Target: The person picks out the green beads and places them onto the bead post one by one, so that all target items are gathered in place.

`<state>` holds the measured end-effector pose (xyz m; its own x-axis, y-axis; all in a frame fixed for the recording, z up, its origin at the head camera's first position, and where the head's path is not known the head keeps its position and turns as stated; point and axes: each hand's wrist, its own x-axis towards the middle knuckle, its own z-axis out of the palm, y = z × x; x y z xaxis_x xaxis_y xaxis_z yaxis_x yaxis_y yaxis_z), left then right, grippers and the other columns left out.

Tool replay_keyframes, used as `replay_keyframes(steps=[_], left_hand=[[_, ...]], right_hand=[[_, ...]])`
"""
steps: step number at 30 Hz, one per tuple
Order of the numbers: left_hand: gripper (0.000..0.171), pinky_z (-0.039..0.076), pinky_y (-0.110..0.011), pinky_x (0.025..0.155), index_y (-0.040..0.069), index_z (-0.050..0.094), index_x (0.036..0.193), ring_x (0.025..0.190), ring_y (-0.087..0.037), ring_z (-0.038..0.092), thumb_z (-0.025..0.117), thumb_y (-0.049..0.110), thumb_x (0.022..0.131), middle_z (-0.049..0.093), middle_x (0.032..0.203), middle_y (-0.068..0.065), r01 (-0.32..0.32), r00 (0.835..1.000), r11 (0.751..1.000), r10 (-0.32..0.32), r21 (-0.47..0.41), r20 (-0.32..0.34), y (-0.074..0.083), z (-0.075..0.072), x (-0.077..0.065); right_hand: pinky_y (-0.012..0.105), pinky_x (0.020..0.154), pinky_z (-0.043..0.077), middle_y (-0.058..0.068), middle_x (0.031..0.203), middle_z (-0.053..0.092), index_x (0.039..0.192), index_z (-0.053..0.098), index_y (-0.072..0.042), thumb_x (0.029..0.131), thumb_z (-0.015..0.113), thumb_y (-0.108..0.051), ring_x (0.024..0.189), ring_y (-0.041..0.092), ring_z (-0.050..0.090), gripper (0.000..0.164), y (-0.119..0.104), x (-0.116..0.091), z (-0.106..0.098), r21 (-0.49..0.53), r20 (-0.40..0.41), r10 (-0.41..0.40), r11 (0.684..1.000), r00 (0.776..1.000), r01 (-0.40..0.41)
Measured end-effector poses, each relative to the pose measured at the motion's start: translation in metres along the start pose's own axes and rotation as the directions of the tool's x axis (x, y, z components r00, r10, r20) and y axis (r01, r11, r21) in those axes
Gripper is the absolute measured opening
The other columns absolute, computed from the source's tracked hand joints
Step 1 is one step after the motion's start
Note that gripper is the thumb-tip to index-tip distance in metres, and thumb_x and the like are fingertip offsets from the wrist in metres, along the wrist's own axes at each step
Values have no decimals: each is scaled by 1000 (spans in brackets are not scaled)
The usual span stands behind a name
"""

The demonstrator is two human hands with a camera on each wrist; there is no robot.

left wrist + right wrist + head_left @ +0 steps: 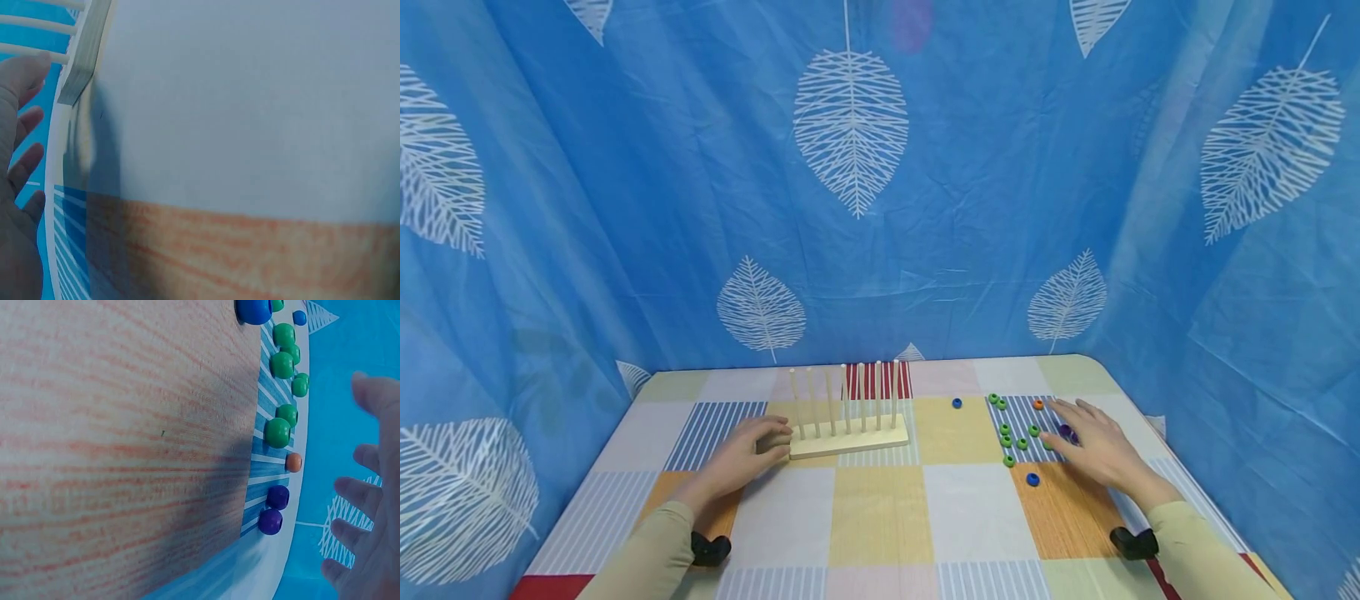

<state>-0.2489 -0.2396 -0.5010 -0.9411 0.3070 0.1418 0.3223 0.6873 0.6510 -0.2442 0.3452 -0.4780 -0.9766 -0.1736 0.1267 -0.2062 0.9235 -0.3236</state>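
Observation:
A pale wooden peg rack (pixel 850 443) with several upright rods stands left of the middle of the table. My left hand (pixel 745 450) is at its left end, fingers loosely bent and holding nothing. In the left wrist view the thumb overlaps a rod near the rack's base (pixel 84 59); I cannot tell whether it touches. On the right, my right hand (pixel 1093 450) hovers with spread fingers over small round beads. They include several green beads (pixel 1005 440), an orange bead (pixel 1038 404), blue beads (pixel 1033 480) and two purple beads (pixel 270 522), partly hidden by the hand in the head view.
A patchwork-patterned cloth (pixel 880 517) covers the table. Another blue bead (pixel 957 403) lies apart from the others, toward the back. Blue curtains (pixel 865 250) with white leaf prints enclose the back and both sides.

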Motion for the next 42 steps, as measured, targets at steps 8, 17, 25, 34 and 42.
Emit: replay_keyframes(steps=[8,17,25,34,42], left_hand=[[13,31,-63,114,21,73,111,140,-41,40,72,23,98,56,145,-8,3,1000,999,-3,-49,9,0,7,4],[9,29,-65,115,22,74,106,140,-41,40,73,23,98,57,145,-9,46,999,997,-46,-67,6,-2,11,4],[9,28,-64,116,23,74,106,141,-40,41,73,22,97,57,145,-8,64,998,994,-63,-92,12,-3,12,4],[6,31,-64,115,22,73,101,139,-41,43,75,21,96,58,143,-9,52,999,992,-52,-111,-1,-3,14,4],[6,36,-61,113,20,74,100,137,-40,46,77,21,94,59,141,-9,51,998,992,-53,-114,-15,-4,16,5]], right_hand=[[75,107,29,30,148,47,149,50,-5,98,69,-39,137,54,36,63,7,-5,2,77,8,36,996,999,-36],[75,105,33,30,144,51,144,54,0,102,65,-30,136,54,39,53,23,-6,-7,249,52,77,965,996,-88],[54,91,54,25,129,63,136,61,0,100,68,-25,116,43,55,45,32,-13,-6,290,53,146,944,988,-155],[26,64,48,20,117,67,127,66,3,98,71,-25,88,23,57,41,21,-15,6,385,20,153,911,988,-149],[29,73,51,24,120,66,129,64,6,97,73,-26,96,28,59,46,13,-17,15,409,34,203,891,979,-199]])
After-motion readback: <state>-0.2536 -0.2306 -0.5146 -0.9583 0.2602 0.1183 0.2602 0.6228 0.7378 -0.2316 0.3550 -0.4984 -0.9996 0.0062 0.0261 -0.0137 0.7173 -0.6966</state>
